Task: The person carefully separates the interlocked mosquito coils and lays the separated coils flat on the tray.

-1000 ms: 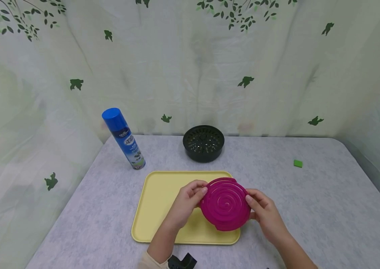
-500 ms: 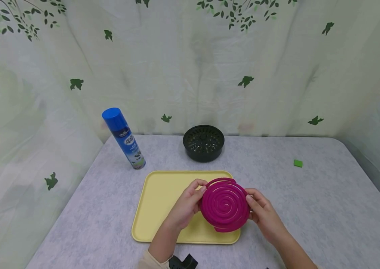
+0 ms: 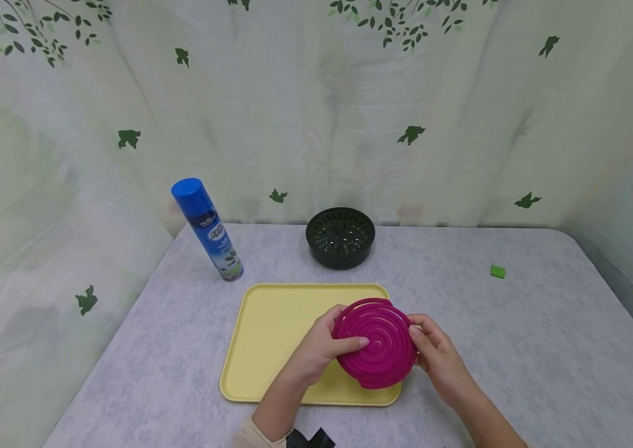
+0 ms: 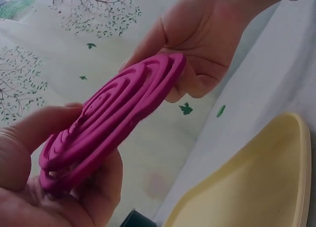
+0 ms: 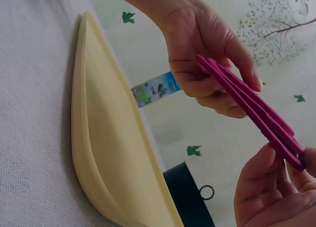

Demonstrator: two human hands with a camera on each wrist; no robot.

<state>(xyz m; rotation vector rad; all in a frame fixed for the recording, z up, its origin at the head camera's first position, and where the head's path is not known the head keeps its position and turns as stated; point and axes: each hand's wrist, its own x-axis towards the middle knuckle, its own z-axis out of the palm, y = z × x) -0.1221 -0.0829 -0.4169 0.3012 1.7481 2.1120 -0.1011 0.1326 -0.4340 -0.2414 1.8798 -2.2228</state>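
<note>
Both hands hold a magenta spiral disc [image 3: 380,354] with concentric raised coils, tilted above the right part of a yellow tray [image 3: 271,348]. My left hand [image 3: 316,348] grips its left side, the thumb lying flat across the face toward the centre and the fingers behind. At the right edge, my right hand [image 3: 440,364] pinches the rim between thumb and fingers. In the left wrist view the disc [image 4: 113,113] appears nearly edge-on, its coils slightly separated. Seen from the right wrist, the disc [image 5: 252,108] shows layered edges with gaps.
Behind the tray stands a round black bowl [image 3: 340,258] with a slotted pattern inside. A blue spray can [image 3: 210,230] is at the back left. A small green piece [image 3: 498,272] lies at the right on the grey table [image 3: 546,348]. A leaf-print curtain [image 3: 316,112] hangs behind.
My left thumb has moved from the disc's left rim onto its face near the centre, and the left hand has shifted slightly right. The right hand keeps its pinch.
</note>
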